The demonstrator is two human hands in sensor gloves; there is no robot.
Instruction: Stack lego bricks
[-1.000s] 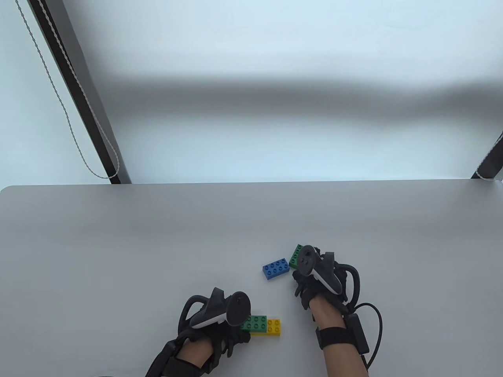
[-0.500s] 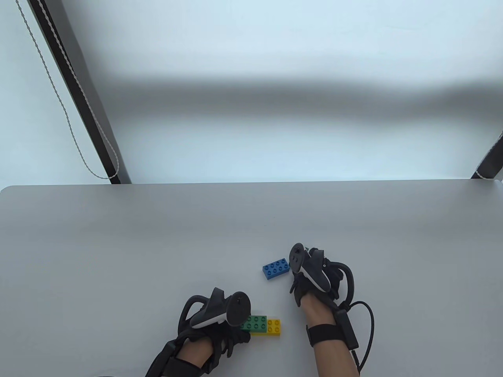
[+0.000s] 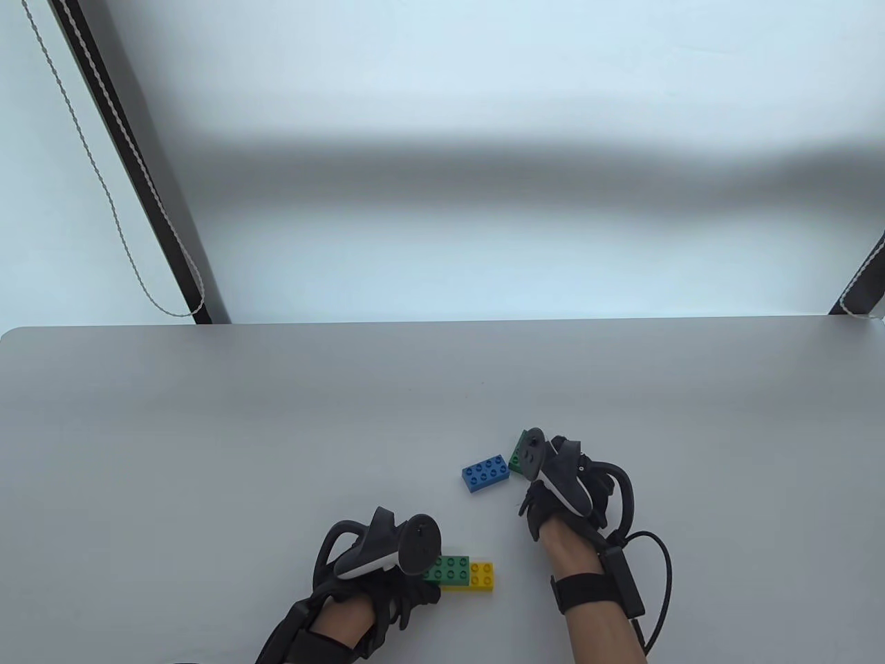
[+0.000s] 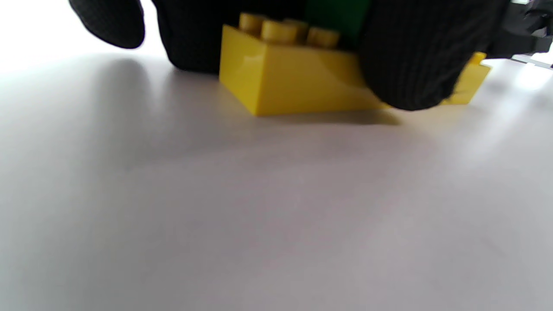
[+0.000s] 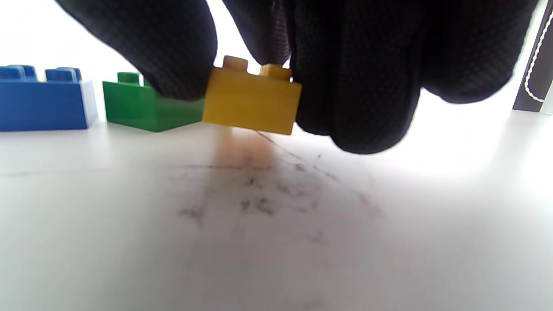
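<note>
My left hand (image 3: 387, 567) rests at the front of the table and holds a long yellow brick (image 3: 480, 577) with a green brick (image 3: 448, 568) stacked on its left part; in the left wrist view my fingers (image 4: 410, 56) press against the yellow brick (image 4: 293, 77). My right hand (image 3: 553, 484) pinches a small yellow brick (image 5: 252, 98) just above the table, hidden under the hand in the table view. A blue brick (image 3: 486, 473) lies left of that hand, and a loose green brick (image 3: 517, 453) lies behind it. Both show in the right wrist view, blue brick (image 5: 43, 103) and green brick (image 5: 147, 108).
The grey table's far edge (image 3: 442, 325) runs across the middle of the table view. A dark post with a twisted cord (image 3: 138, 187) stands beyond the back left, and another post (image 3: 861, 283) at the back right.
My right hand shifted left over the loose green brick, then moved back right, so that the brick's corner shows again. My left hand and its stack have not moved.
</note>
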